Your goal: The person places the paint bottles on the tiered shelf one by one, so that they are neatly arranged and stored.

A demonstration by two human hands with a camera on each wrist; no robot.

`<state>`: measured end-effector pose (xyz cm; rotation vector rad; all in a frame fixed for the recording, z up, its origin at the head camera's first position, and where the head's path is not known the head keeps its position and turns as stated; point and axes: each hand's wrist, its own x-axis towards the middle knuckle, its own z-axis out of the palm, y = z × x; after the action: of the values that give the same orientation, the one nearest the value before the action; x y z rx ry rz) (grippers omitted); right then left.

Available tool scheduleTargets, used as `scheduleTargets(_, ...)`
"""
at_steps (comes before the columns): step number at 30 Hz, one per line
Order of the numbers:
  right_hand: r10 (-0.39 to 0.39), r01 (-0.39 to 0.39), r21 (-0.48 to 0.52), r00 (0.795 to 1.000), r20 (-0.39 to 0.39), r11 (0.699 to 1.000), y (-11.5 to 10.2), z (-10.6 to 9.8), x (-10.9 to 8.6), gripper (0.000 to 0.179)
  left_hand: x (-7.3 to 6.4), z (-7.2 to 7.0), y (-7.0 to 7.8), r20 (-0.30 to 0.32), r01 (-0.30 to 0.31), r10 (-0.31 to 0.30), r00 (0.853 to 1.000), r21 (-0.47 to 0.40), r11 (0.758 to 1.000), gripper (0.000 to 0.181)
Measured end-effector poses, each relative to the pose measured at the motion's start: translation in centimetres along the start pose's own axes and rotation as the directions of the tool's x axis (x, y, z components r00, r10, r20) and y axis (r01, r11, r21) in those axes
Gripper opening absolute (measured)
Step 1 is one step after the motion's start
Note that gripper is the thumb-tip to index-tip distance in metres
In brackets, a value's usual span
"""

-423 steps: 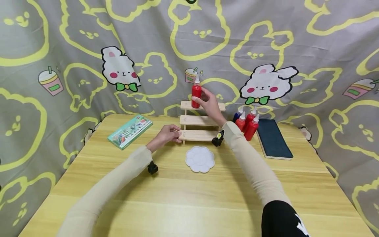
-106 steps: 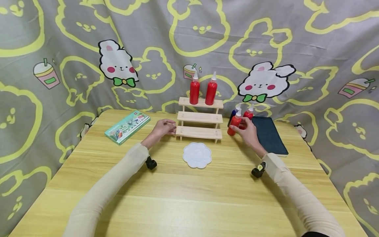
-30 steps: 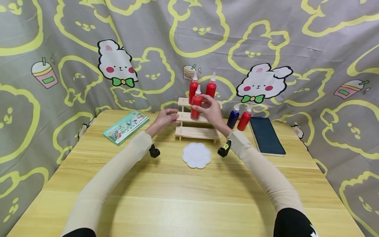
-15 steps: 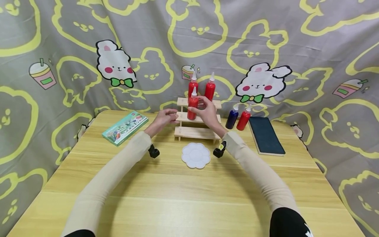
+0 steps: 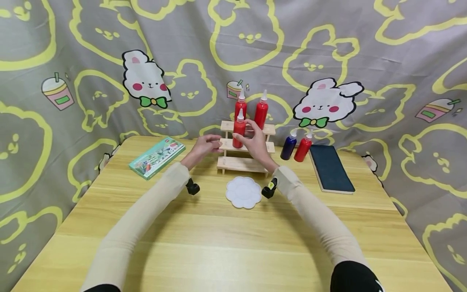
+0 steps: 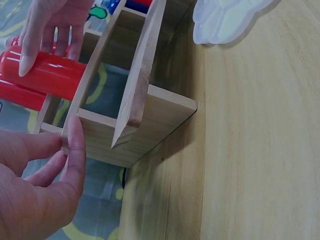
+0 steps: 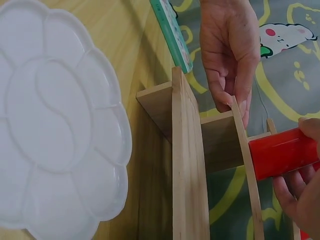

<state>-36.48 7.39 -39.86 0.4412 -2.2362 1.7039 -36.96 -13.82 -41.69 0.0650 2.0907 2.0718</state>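
My right hand (image 5: 255, 140) grips a red paint bottle (image 5: 238, 136) with a white nozzle, upright at the middle tier of a three-step wooden stand (image 5: 240, 163). In the right wrist view the bottle's base (image 7: 272, 155) meets the plank. My left hand (image 5: 204, 148) pinches the left end of that middle plank between thumb and fingers, as the left wrist view shows at the plank end (image 6: 72, 120). On the top tier stand two more red bottles, one (image 5: 240, 106) partly hidden behind the held bottle and the other (image 5: 261, 115) to its right.
Right of the stand, a dark blue bottle (image 5: 288, 148) and a red bottle (image 5: 303, 150) stand on the table. Beyond them lies a dark book (image 5: 332, 168). A white flower-shaped palette (image 5: 243, 192) lies before the stand, and a green box (image 5: 157, 158) at left. A patterned curtain (image 5: 189, 36) hangs behind.
A second red bottle has joined the first on the top tier. My right hand has brought another from the right-hand group to the middle tier, then slightly left. My left hand stays at the stand's left side.
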Motion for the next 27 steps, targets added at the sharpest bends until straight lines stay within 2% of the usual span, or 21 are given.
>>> scheduleTargets(8,0.012,-0.012,0.015,1.0,0.006,1.0,-0.2,0.1,0.0,0.055,-0.1,-0.1,0.2,0.003,-0.014,0.014,1.0,0.031,0.999,0.043)
scheduleTargets(13,0.02,-0.02,-0.025,0.999,0.034,1.0,-0.7,-0.1,0.1,0.056,-0.2,-0.2,0.3,-0.001,-0.012,0.012,1.0,0.041,0.999,0.044)
scheduleTargets(20,0.049,-0.04,-0.101,0.995,0.088,0.994,-0.6,-1.1,0.0,0.059,-0.2,0.0,0.2,0.008,-0.02,0.02,1.0,0.043,0.999,0.044)
scheduleTargets(27,0.055,-0.049,-0.064,0.995,0.087,0.997,-0.4,-2.6,-0.5,0.053,-0.2,0.1,0.2,0.012,-0.02,0.02,1.0,0.034,0.999,0.043)
